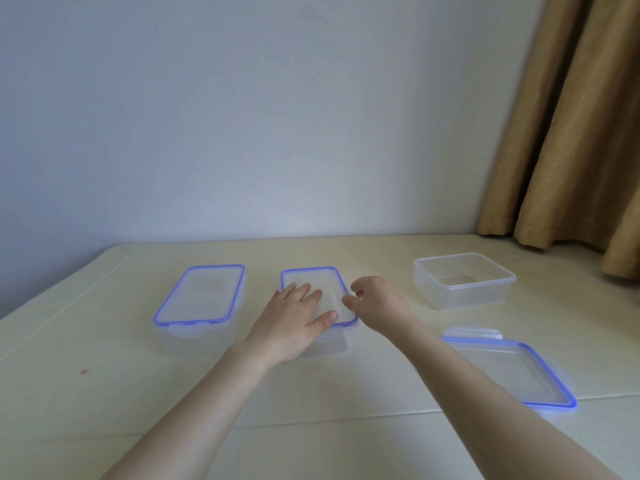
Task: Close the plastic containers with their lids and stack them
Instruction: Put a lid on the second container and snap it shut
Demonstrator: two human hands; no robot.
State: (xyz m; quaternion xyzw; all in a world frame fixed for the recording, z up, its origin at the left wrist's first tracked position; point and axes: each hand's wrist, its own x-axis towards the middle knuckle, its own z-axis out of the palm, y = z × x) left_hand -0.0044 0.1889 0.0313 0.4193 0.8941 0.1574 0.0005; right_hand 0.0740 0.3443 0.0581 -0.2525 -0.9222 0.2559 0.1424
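Observation:
Three clear plastic containers stand on the pale table. The left rectangular container wears a blue-rimmed lid. A second rectangular container in the middle also has a blue-rimmed lid on top. My left hand lies flat on that lid, fingers spread. My right hand hovers at the lid's right edge, fingers loosely curled, holding nothing. At the right stands a square container with no lid. Its blue-rimmed square lid lies flat on the table in front of it.
A plain wall runs behind the table. A tan curtain hangs at the back right, reaching the tabletop near the square container. A small red mark is on the table at the left.

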